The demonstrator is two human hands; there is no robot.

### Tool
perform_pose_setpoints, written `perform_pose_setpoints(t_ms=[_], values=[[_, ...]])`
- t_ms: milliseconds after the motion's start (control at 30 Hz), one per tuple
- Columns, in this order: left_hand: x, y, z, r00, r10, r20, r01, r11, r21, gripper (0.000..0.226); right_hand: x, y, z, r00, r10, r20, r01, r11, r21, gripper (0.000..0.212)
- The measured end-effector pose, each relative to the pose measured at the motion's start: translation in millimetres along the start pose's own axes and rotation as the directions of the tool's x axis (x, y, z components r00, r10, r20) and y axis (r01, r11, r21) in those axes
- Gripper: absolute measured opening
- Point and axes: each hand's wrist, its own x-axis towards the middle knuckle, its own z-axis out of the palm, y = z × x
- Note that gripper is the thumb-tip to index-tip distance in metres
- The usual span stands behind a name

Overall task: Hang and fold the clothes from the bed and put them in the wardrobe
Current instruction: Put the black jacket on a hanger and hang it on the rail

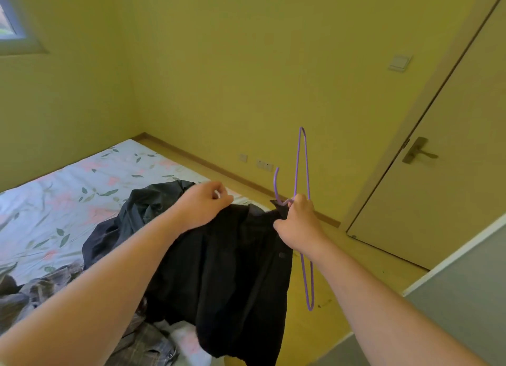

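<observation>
A closed door (427,157) and a light switch (399,62) stand on the yellow wall beyond; more dark clothes (142,209) and a plaid garment (147,341) lie heaped on the floral bed (54,190). The black shirt (227,270) hangs in the air above the bed's edge, its lower hem cut off by the frame. The left hand (204,205) pinches one top corner shut. The right hand (299,223) is closed on the other corner and on a purple hanger (301,174), which stands on end, long axis near vertical, its middle hidden behind the hand
</observation>
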Motion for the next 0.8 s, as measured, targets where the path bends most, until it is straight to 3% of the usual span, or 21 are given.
perform_pose_setpoints(t_ms=[67, 267, 333, 433, 567, 667, 800], values=[[-8, 29, -20, 0.995, 0.035, 0.089, -0.026, 0.995, -0.099, 0.024, -1, 2, 3, 0.999, -0.013, 0.032, 0.014, 0.999, -0.036, 0.036], [-21, 81, -33, 0.939, 0.290, 0.183, -0.287, 0.957, -0.041, 0.047, -4, -18, 17, 0.981, -0.094, 0.168, 0.072, 0.989, 0.132, 0.063], [-23, 89, -32, 0.923, 0.335, 0.192, -0.338, 0.941, -0.019, 0.049, -2, -20, 25, 0.977, -0.136, 0.167, 0.100, 0.973, 0.206, 0.055], [-19, 84, -30, 0.922, 0.366, 0.125, -0.364, 0.930, -0.043, 0.051, -3, -23, 27, 0.995, -0.078, 0.056, 0.060, 0.960, 0.274, 0.024], [-2, 38, -21, 0.954, 0.291, -0.067, -0.283, 0.953, 0.110, 0.050, 0, -26, 19, 0.999, -0.006, -0.043, 0.020, 0.944, 0.331, 0.020], [8, -20, 2, 0.980, 0.192, -0.055, -0.165, 0.933, 0.321, 0.042, 5, -36, 12, 0.995, -0.071, -0.067, 0.086, 0.960, 0.267, 0.022], [0, -91, 50, 0.998, -0.056, -0.023, 0.060, 0.894, 0.444, 0.023, 10, -42, 8, 0.990, -0.092, -0.107, 0.117, 0.959, 0.257, 0.021]])
